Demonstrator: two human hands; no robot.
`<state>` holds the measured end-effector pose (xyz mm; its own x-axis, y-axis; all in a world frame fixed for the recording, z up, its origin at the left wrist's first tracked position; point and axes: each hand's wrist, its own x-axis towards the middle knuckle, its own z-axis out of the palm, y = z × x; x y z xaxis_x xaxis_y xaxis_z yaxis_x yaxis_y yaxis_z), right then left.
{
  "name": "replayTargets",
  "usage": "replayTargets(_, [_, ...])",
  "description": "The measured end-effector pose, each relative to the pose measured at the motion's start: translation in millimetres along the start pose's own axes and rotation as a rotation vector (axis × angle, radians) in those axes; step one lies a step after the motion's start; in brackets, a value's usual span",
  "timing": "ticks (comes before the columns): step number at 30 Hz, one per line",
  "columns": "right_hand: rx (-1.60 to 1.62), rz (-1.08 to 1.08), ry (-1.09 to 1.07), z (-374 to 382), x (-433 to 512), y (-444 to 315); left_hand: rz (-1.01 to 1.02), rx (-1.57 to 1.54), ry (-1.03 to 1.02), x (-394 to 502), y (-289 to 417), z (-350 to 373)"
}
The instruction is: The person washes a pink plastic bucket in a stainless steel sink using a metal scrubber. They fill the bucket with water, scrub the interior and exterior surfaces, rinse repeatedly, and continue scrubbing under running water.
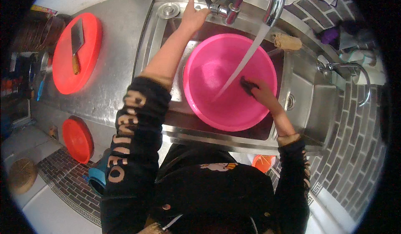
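Note:
A pink plastic basin point(200, 105) stands in the stainless steel sink point(175, 86). Water point(247, 57) runs into it from the chrome spout point(274, 6) overhead. My right hand point(264, 94) is inside the basin, gripping a small dark wad point(248, 85); whether it is cloth or a scouring pad I cannot tell. At the sink's back edge my left hand point(193, 16) has its index finger stretched out and its fingers apart. The faucet's lever valve point(216, 9) is right beside that hand; contact with it is unclear.
Left on the steel counter point(116, 46), a cleaver point(76, 36) lies on a round red board point(91, 58). A drain strainer point(168, 11) sits behind the sink, a tan sponge-like pad point(287, 42) at back right. A smaller sink point(300, 93) with another faucet point(351, 65) adjoins. Below left is a red basin point(76, 140).

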<state>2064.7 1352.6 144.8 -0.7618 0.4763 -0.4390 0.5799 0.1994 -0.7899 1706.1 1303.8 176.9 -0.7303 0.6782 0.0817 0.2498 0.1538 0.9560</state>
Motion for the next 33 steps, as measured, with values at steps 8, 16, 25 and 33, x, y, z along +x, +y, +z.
replayTargets(8, [-0.035, 0.061, -0.027, 0.5, -6.0, -10.4, 0.028, 0.172, -0.165, 14.5, 15.2, 26.5])
replayTargets(16, [-0.565, -0.103, 0.245, 59.0, 103.9, 64.1, 0.002, 0.201, -0.13, -166.6, -17.2, -39.1])
replayTargets(25, [-0.572, -0.153, 0.088, 189.3, 189.4, 72.1, -0.137, 0.078, 0.049, -221.3, -44.1, -30.0])
replayTargets(33, [-1.012, -0.406, -0.205, 88.8, 92.3, 61.2, -0.009, 0.055, 0.103, -223.4, -45.5, -34.2])
